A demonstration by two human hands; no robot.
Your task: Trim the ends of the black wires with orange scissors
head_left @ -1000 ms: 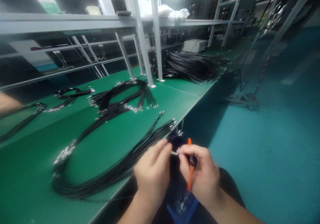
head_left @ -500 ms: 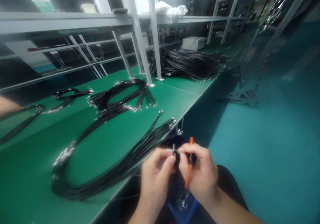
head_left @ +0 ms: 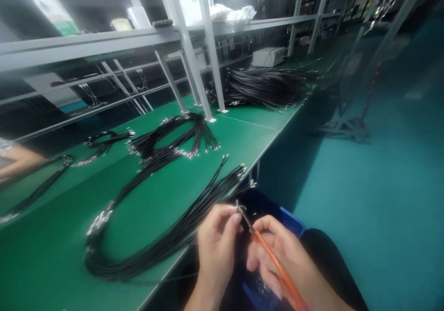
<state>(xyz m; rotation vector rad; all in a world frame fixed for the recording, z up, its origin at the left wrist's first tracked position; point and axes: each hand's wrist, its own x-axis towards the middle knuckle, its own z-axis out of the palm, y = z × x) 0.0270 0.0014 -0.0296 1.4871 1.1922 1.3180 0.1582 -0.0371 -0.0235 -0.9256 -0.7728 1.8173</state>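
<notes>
My left hand [head_left: 218, 241] is closed in a pinch, thumb against forefinger, on a small silvery cable end [head_left: 237, 203] that sticks up above the fingertips. My right hand [head_left: 291, 258] grips orange-handled pliers [head_left: 268, 251]; whether they are a cutting kind I cannot tell. Their metal jaws reach left to the cable end, right at my left fingertips. Just left of my hands, a long bundle of thin black cables [head_left: 138, 260] curves over the green bench [head_left: 152, 218], its metal-tipped ends lying near the bench edge.
Below my hands is a blue bin [head_left: 291, 218] with small bits inside. More black cable bundles [head_left: 183, 131] lie farther back, with a large pile [head_left: 267, 87] beyond the shelf posts [head_left: 211, 61]. Another person's arm [head_left: 21, 158] rests at the far left.
The pliers have turned from upright in my right hand to pointing forward-left, jaws now at the cable end. My right fingers have left the cable end. The view has shifted slightly.
</notes>
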